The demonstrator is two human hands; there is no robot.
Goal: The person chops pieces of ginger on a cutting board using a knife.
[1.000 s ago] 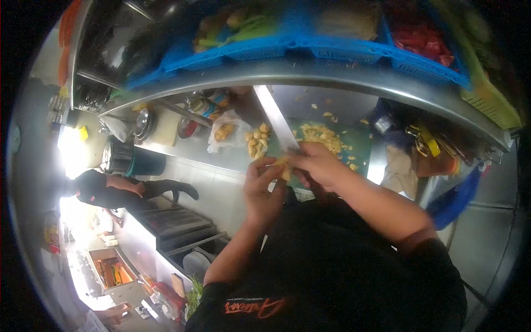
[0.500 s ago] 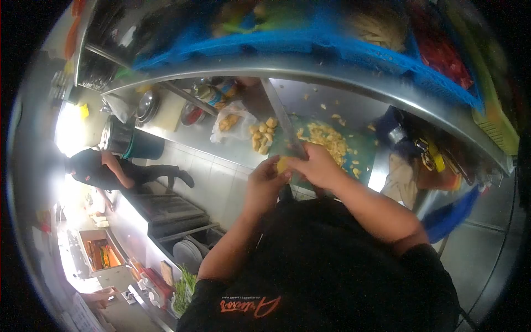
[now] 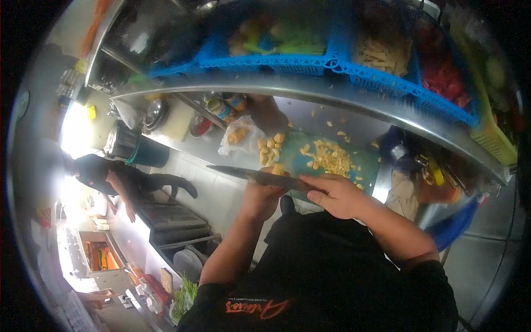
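In my right hand (image 3: 340, 196) is a kitchen knife (image 3: 243, 172), its long blade pointing left across the front of my other hand. My left hand (image 3: 261, 199) is closed round a peeled yellow chunk (image 3: 278, 169), which shows just above the blade; the blade hides part of the fingers. Whether the edge touches the chunk I cannot tell. Beyond both hands lies a green cutting board (image 3: 301, 161) bearing a heap of pale yellow cut pieces (image 3: 331, 157). Several larger peeled chunks (image 3: 270, 146) sit at its left side.
Left of the chunks are a plastic bag (image 3: 237, 135) and a bowl of red pieces (image 3: 202, 126). A steel shelf edge (image 3: 265, 88) with blue baskets (image 3: 326, 61) crosses above. A folded tan cloth (image 3: 402, 193) lies right. A person in black (image 3: 108, 171) stands at the far left.
The knife has swung from pointing away over the board to lying crosswise, pointing left in front of my left hand. My right hand has moved right and down. The view has shifted slightly.
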